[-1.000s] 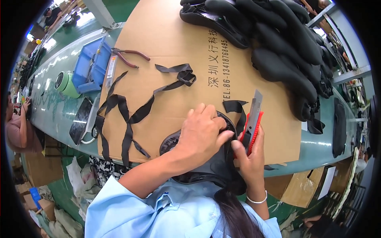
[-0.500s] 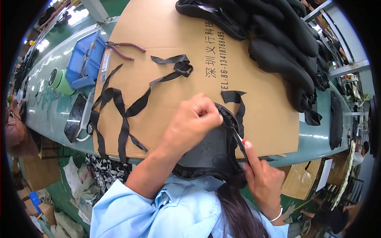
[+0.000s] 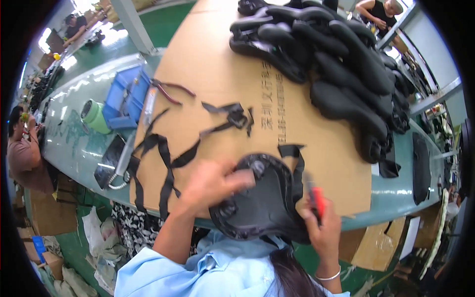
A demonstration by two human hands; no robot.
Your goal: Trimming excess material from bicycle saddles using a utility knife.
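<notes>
A black bicycle saddle [image 3: 267, 198], hollow underside up, lies at the table's near edge, with folded material around its inner rim. My left hand [image 3: 210, 182] is over its left edge, thumb stretched across the rim; motion blurs the hand, and its other fingers are not clear. My right hand [image 3: 324, 225] is closed around a red-handled cutting tool [image 3: 317, 200] just right of the saddle. The tool's tip is smeared and points away from me. A short black strip [image 3: 295, 161] lies beside the saddle's right edge.
Black strips [image 3: 166, 163] lie tangled on the cardboard sheet [image 3: 213, 64]. Red-handled pliers [image 3: 173, 91], a blue bin [image 3: 126, 96], a green cup [image 3: 95, 117] and a phone [image 3: 111, 158] are at left. Black saddles [image 3: 341, 64] are piled far right. Other people work farther off.
My left hand has gone from a fist above the rim to the saddle's left side, and the saddle's inside shows more. The tool has moved away from the rim. The view has shifted.
</notes>
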